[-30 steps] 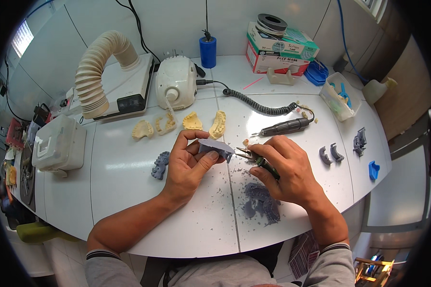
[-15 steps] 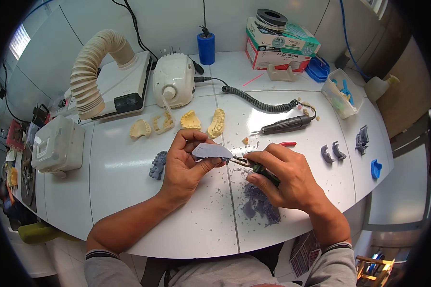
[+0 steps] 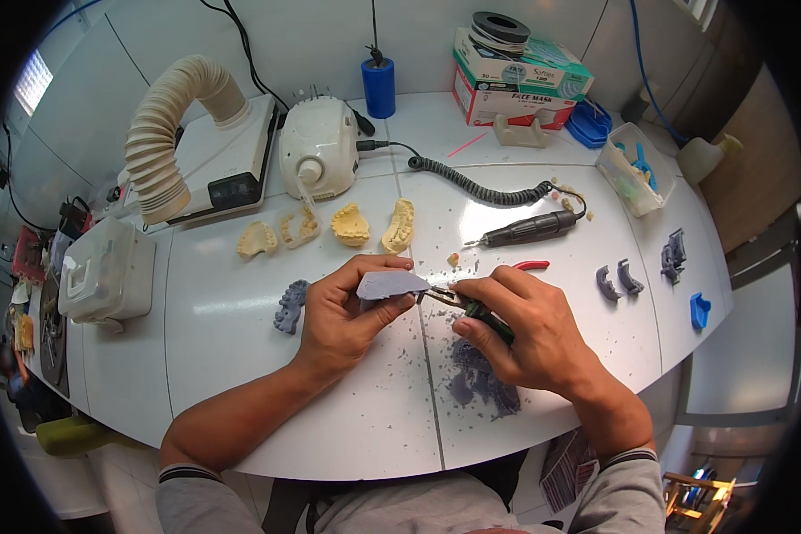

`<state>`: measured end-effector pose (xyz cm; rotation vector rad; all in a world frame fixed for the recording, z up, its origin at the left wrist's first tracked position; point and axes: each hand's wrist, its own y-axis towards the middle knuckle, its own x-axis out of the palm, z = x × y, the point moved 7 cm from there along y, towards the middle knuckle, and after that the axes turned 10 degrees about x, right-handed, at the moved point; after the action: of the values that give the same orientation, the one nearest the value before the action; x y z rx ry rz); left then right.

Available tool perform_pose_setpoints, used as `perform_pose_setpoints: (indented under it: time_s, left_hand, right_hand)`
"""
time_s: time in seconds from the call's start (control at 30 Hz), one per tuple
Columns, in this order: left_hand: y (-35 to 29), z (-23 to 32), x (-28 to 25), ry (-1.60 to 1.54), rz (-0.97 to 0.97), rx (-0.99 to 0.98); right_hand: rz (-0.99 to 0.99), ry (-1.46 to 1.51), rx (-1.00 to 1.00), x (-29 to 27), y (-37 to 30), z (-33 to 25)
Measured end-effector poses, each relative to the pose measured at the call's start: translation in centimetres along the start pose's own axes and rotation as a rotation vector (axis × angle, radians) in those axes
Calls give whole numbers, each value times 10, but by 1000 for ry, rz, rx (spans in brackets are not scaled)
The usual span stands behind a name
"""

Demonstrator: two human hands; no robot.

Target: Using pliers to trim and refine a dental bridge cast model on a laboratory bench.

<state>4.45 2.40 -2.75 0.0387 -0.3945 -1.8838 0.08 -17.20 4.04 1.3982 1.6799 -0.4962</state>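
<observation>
Between its thumb and fingers, my left hand [image 3: 347, 307] holds a grey-purple dental print [image 3: 392, 285], its flat base turned up. My right hand [image 3: 529, 329] grips dark green-handled pliers [image 3: 476, 311], whose metal jaws meet the print's right end; whether they bite on it I cannot tell. Below the right hand lies a heap of grey scraps [image 3: 481, 378], with crumbs scattered around it. Left of my left hand stands another grey dental model [image 3: 290, 307]. A red-handled tool [image 3: 532, 265] shows partly behind my right hand.
Yellow dental casts [image 3: 351, 224] line the middle of the table. Beyond them are a white control box [image 3: 320, 147] and a ribbed hose [image 3: 156, 133]. A black handpiece [image 3: 529, 229] lies right of centre. Small grey printed pieces [image 3: 630, 278] and a clear bin [image 3: 636, 169] are at right.
The dental print has tilted slightly in my left hand, and the left fingers have shifted a little around it. The pliers stay at its right end. The whole view has moved slightly.
</observation>
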Motion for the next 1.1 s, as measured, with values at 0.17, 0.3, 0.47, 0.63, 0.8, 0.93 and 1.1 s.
perform_pose_setpoints:
  time_s: [0.17,0.3,0.47,0.63,0.8,0.93,1.1]
  left_hand:
    - [1,-2,0,-3,-16,4]
    - [0,-4,0,15,-30,34]
    - [-1,-2,1,4,-43,77]
    - [0,-1,1,-59,-29,7]
    - [-1,-4,0,-104,-78,-79]
    - [-4,-8,2,-236,-102,-213]
    - [-6,-13,0,-337,-69,-299]
  right_hand:
    - [-43,46,92,3,0,2]
    - [-58,155,118,4,0,6]
    - [-43,207,121,5,-2,5]
    - [-57,178,104,3,-2,4]
    - [-110,258,84,-3,2,5]
    - [-319,464,235,5,3,16]
    - [-246,454,139,2,6,11]
